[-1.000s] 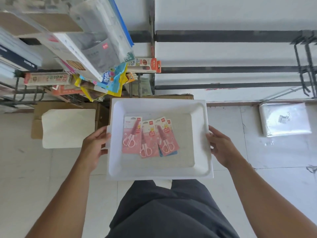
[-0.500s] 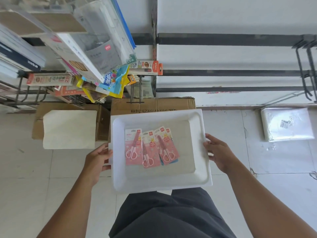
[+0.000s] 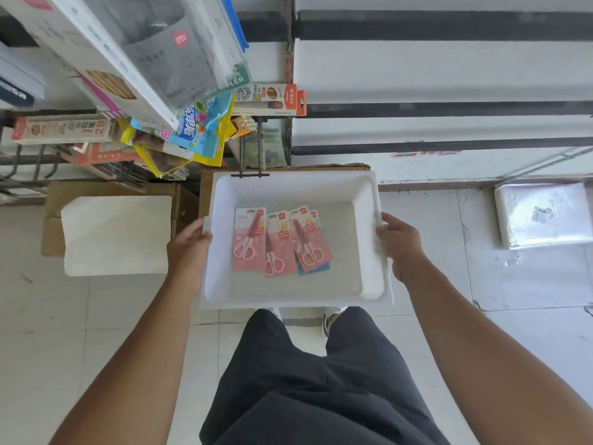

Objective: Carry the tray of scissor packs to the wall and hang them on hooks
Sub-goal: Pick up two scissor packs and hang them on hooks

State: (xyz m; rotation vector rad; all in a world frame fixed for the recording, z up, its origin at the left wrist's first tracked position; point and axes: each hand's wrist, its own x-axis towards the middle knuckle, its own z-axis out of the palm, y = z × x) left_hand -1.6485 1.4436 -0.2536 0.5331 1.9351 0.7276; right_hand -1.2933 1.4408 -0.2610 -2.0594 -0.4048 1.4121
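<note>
I hold a white rectangular tray (image 3: 369,200) level in front of my waist. My left hand (image 3: 187,252) grips its left rim and my right hand (image 3: 399,244) grips its right rim. Several pink scissor packs (image 3: 279,240) lie fanned out flat on the tray's floor, left of centre, with a blue pack partly hidden under the rightmost one. A black double-prong wall hook (image 3: 252,155) reaches out over the tray's far edge. The wall's dark horizontal rails (image 3: 449,106) run right from there.
Hanging stationery packs (image 3: 179,91) crowd the wall at upper left. A cardboard box (image 3: 205,191) stands on the floor under the tray's far edge, another box with a white sheet (image 3: 117,234) sits to the left. A plastic-wrapped bundle (image 3: 544,213) lies on the tiles at right.
The tray has come closer to the wall, its far edge now under the empty hook. Both hands keep the same grip on the rims.
</note>
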